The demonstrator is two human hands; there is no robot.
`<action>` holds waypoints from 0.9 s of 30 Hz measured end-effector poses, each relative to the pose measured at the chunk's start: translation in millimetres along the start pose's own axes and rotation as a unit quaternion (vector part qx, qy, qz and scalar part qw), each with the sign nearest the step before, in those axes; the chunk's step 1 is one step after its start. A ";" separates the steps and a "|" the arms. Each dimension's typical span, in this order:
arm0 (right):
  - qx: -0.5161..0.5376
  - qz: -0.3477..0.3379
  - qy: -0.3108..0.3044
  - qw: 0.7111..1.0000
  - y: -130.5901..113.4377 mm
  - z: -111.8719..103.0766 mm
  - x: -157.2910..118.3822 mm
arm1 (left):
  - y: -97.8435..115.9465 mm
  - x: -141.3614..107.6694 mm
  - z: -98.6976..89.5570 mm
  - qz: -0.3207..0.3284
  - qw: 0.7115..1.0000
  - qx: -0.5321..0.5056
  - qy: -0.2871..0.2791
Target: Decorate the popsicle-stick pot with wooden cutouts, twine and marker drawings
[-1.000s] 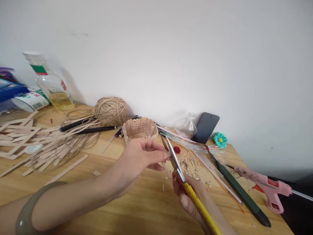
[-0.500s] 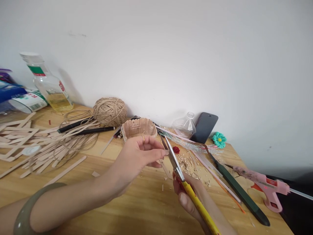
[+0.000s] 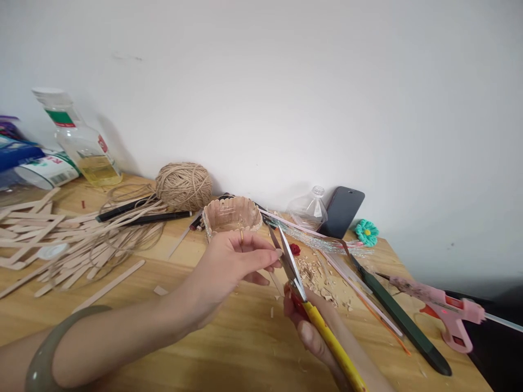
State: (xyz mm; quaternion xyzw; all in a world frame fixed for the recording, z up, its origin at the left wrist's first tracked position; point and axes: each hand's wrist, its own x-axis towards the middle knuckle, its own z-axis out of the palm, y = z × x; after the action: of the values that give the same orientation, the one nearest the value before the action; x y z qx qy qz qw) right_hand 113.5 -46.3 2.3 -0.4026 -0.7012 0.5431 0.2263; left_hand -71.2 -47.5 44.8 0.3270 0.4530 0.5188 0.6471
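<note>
The right hand (image 3: pixel 311 338) grips the scissors (image 3: pixel 316 318) by their yellow and red handles, blades slightly parted and pointing up and away. At the blades, the left hand (image 3: pixel 237 258) pinches thumb against finger; whatever lies between is too small to tell. Just beyond it, a scalloped basket (image 3: pixel 231 212) stands on the bench (image 3: pixel 229 348), near a twine ball (image 3: pixel 183 185). Wood scraps (image 3: pixel 312 275) and a red rose (image 3: pixel 295 249) lie right of the blades.
</note>
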 end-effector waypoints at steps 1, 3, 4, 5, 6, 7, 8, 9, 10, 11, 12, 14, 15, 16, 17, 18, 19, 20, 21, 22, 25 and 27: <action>-0.008 -0.004 0.002 1.000 1.1 -0.1 -0.2 | -0.2 -0.1 0.4 0.000 1.000 -0.001 0.002; -0.027 -0.013 0.005 1.000 1.8 -0.5 -0.8 | -0.5 -0.4 1.3 -0.001 1.000 -0.003 0.006; -0.034 -0.016 0.005 0.999 1.1 -0.8 -1.1 | -0.6 -0.6 1.7 -0.001 1.000 -0.004 0.007; -0.039 -0.017 0.003 0.999 -0.1 -0.9 -1.5 | -0.7 -0.9 2.1 -0.001 1.000 -0.005 0.007; -0.043 -0.017 0.002 0.999 -2.0 -0.9 -2.1 | -0.8 -1.1 2.4 -0.001 1.000 -0.006 0.007; -0.045 -0.017 0.005 0.999 -4.3 -0.7 -2.6 | -0.9 -1.4 2.6 0.000 1.000 -0.006 0.007; -0.046 -0.015 0.009 0.999 -6.9 -0.5 -3.1 | -0.9 -1.6 2.7 -0.001 1.000 -0.006 0.007; -0.046 -0.011 0.014 0.999 -9.4 -0.2 -3.5 | -1.0 -1.8 2.6 -0.001 1.000 -0.005 0.007; -0.044 -0.009 0.016 0.999 -11.6 0.0 -3.6 | -1.0 -1.8 2.5 -0.001 1.000 -0.005 0.006; -0.040 -0.006 0.015 0.999 -13.3 0.2 -3.4 | -1.2 -1.9 2.3 -0.001 1.000 -0.005 0.007; -0.036 -0.003 0.010 0.999 -14.3 0.3 -3.0 | -1.4 -1.8 2.0 -0.001 1.000 -0.005 0.007; -0.031 0.000 -0.004 1.000 -14.5 0.1 -2.0 | -2.0 -1.6 1.5 0.001 1.000 -0.007 0.005; -0.030 0.001 -0.007 1.000 -13.9 0.0 -1.5 | -2.2 -1.4 1.3 0.001 1.000 -0.008 0.004; -0.029 0.000 -0.008 1.000 -13.0 -0.2 -1.3 | -2.5 -1.2 1.2 0.001 1.000 -0.008 0.003; -0.026 0.000 -0.007 1.000 -12.0 -0.5 -1.1 | -2.7 -0.9 1.3 0.001 1.000 -0.010 0.002; -0.023 0.001 -0.005 1.000 -11.1 -0.7 -1.2 | -2.8 -0.5 1.5 0.001 1.000 -0.012 0.001; -0.019 0.003 -0.004 1.000 -10.3 -0.9 -1.3 | -2.8 -0.1 1.7 0.001 1.000 -0.015 0.000; -0.015 0.006 -0.005 1.000 -9.6 -1.1 -1.5 | -2.9 0.3 1.9 0.002 1.000 -0.017 -0.001; -0.011 0.010 -0.007 1.000 -9.2 -1.3 -1.6 | -2.9 0.7 2.0 0.003 1.000 -0.017 -0.003; -0.010 0.013 -0.011 1.000 -8.9 -1.5 -1.7 | -2.8 0.9 2.1 0.003 1.000 -0.018 -0.003; -0.010 0.015 -0.016 1.000 -8.8 -2.3 -1.8 | -2.7 0.5 1.6 0.001 1.000 -0.016 -0.002; -0.011 0.012 -0.020 1.000 -9.1 -2.7 -1.9 | -2.4 -0.3 1.0 0.000 1.000 -0.015 -0.001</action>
State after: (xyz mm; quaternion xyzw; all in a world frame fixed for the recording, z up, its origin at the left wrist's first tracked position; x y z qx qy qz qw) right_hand 113.8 -47.1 12.0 -0.4025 -0.7067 0.5461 0.2011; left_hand -69.4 -48.4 43.1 0.3174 0.4444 0.5253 0.6526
